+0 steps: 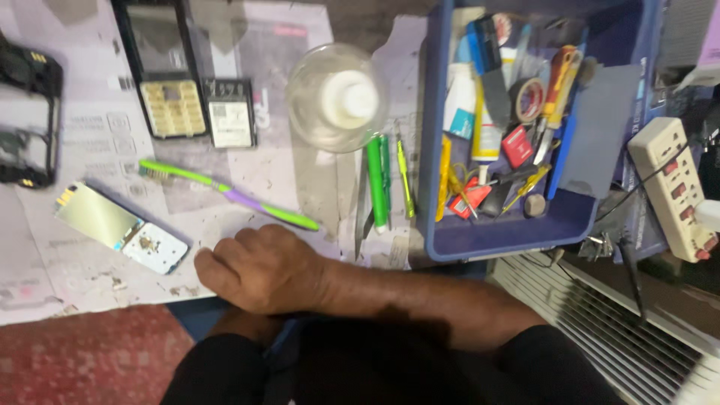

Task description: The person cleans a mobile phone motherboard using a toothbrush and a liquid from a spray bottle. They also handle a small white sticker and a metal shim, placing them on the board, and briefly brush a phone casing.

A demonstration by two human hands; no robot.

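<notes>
- view looks down from the head onto a paper-covered worktable [285,30] strewn with phone repair parts
- the right hand [259,268] lies at lower centre of the frame, its forearm crossing in from the lower right; the fingers are curled into a loose fist, knuckles up, and grip nothing that shows
- the left hand is tucked beneath the right forearm at the bottom edge, mostly hidden, so i cannot tell how its fingers stand
- just left of the right hand lies a bare phone screen module [120,227], tilted, with a gold reflective panel and a white circuit end
- just above the knuckles a green and purple brush [225,193] lies slantwise, bristles toward the left
- at upper left sit an open phone body with keypad [163,67] and a flat battery [230,112] beside it
- at upper centre stands a clear round bottle [337,97] with a white cap
- to the right a blue tray [435,150] holds screwdrivers, tape and glue; a white power strip [673,187] lies at far right
- judgement: to handle the screen module well, lift it by its edges and keep fingers off the reflective face and the circuit end
</notes>
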